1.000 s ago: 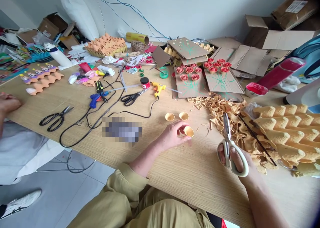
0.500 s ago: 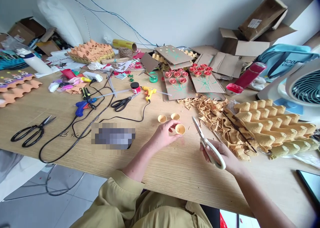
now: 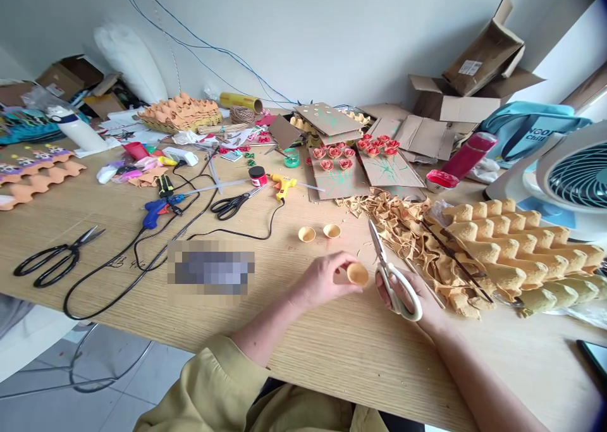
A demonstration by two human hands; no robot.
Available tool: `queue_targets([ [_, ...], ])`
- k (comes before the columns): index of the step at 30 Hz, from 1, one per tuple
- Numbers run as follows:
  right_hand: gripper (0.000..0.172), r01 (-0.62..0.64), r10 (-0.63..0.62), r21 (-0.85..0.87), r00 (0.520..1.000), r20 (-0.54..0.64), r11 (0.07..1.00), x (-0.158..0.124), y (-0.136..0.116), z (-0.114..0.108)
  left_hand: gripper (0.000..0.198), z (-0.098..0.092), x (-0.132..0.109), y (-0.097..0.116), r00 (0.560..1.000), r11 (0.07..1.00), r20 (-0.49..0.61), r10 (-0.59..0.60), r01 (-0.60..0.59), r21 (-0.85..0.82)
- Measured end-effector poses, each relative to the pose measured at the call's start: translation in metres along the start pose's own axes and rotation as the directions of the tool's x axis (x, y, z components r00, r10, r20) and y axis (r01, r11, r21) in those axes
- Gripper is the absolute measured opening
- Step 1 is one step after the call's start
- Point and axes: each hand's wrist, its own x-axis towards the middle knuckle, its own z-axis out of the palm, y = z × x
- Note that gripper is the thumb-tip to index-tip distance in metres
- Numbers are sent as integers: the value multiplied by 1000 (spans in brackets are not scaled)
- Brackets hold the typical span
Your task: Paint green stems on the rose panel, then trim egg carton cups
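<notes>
My left hand (image 3: 327, 280) pinches a small yellow egg-carton cup (image 3: 358, 274) between thumb and fingers, just over the table. Close on its right, my right hand (image 3: 412, 299) grips white-handled scissors (image 3: 398, 286), their blades pointing up and away from me. The scissors do not touch the cup. Two similar cups, a left one (image 3: 306, 234) and a right one (image 3: 332, 231), stand on the wood beyond my left hand. A heap of torn carton scraps (image 3: 398, 220) lies past the scissors.
Stacked yellow egg trays (image 3: 512, 242) and a white fan (image 3: 564, 172) are at the right. Behind stand cardboard pieces with red paper flowers (image 3: 336, 160). Leftward lie a yellow glue gun (image 3: 283, 185), a blue glue gun (image 3: 156, 212) with cords, and black scissors (image 3: 61, 255).
My left hand has moved right and toward me with the cup, which is now tilted and nearer the scissors. My right hand still grips the scissors. The view has shifted slightly.
</notes>
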Motion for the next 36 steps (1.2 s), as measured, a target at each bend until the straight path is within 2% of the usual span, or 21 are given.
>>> queue_targets([
  [2, 50, 8, -8, -8, 999, -31, 1000, -3, -4, -2, 37, 8, -2, 0, 996, 1000, 89, 7, -8, 13],
  [4, 50, 23, -23, -11, 999, -43, 1000, -5, -8, -4, 36, 11, -3, 0, 996, 999, 94, 5, -8, 31],
  [9, 52, 26, -25, -32, 1000, 14, 999, -6, -8, -2, 36, 5, 0, -2, 994, 998, -95, -63, 62, -15],
  [13, 52, 17, -16, -29, 999, 50, 999, -6, -3, 1, 36, 7, 1, -4, 988, 991, -122, -99, 86, -105],
  [16, 52, 12, -10, -36, 998, 68, 999, -7, -2, 3, 37, 6, 2, -8, 983, 995, -158, -98, 98, -6],
  [20, 52, 26, -23, -44, 998, 62, 999, -7, -3, 3, 39, -1, 3, -14, 961, 977, -227, -156, 183, 106],
  [25, 51, 33, -29, -73, 998, 58, 997, -7, -3, 2, 32, -9, 0, -16, 966, 942, -186, -179, 223, 253],
  [29, 51, 36, -30, -87, 997, 70, 996, -8, -3, 2, 41, -23, -3, -11, 968, 934, -144, -203, 236, 267],
  [31, 51, 36, -32, -66, 998, 62, 997, -7, -2, 2, 38, -33, -3, -11, 962, 932, -196, -190, 239, 271],
  [34, 50, 36, -35, -58, 999, 26, 998, -6, -1, 0, 28, -45, -1, -14, 929, 904, -348, -129, 254, 343],
  [36, 49, 23, -22, -72, 1000, 5, 997, -5, 0, -2, 31, -48, 1, -19, 915, 877, -395, -80, 253, 408],
])
